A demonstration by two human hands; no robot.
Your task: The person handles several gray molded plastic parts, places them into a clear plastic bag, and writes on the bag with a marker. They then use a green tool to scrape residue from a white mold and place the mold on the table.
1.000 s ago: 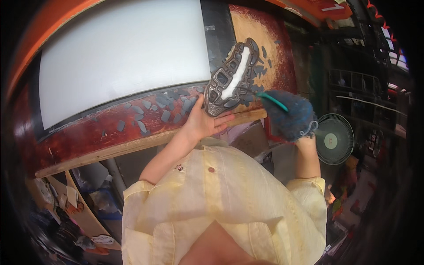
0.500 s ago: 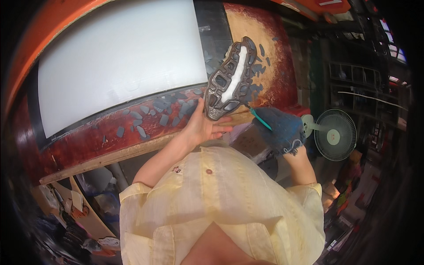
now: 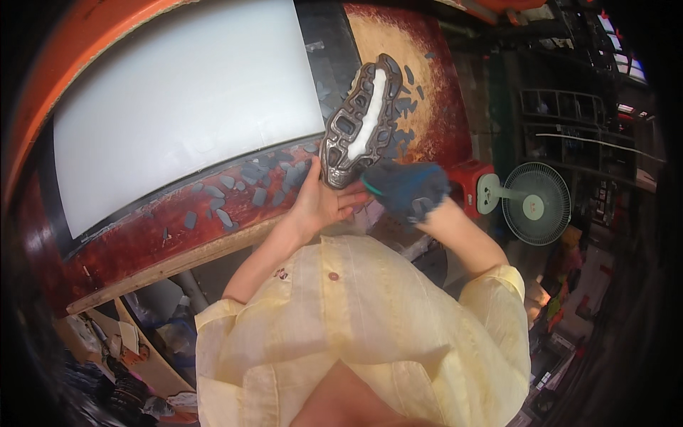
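Observation:
A dark brown, glossy shoe sole (image 3: pixel 340 127) with cut-out openings and a white strip along its middle is tilted over the worktable. My bare left hand (image 3: pixel 320 201) supports its near end, thumb along the left edge and fingers beneath. My right hand (image 3: pixel 409 191), in a dark blue knitted glove, is closed on a slim teal tool (image 3: pixel 373 186), held at the near right end of the sole. The tool's tip is hidden, and I cannot tell whether it touches the sole. Small grey flat pieces (image 3: pixel 254 171) lie scattered around the sole.
A large white sheet (image 3: pixel 185 107) covers the left of the dark red worktable (image 3: pixel 107 267). Its far right has a worn, bare-wood patch (image 3: pixel 380 35). A grey fan (image 3: pixel 537 203) stands to the right by a red object (image 3: pixel 462 183). An orange edge (image 3: pixel 53 89) curves overhead.
My right hand has moved left with the teal tool, up to the sole's near end. My left hand keeps its hold on the sole. The whole view has shifted slightly.

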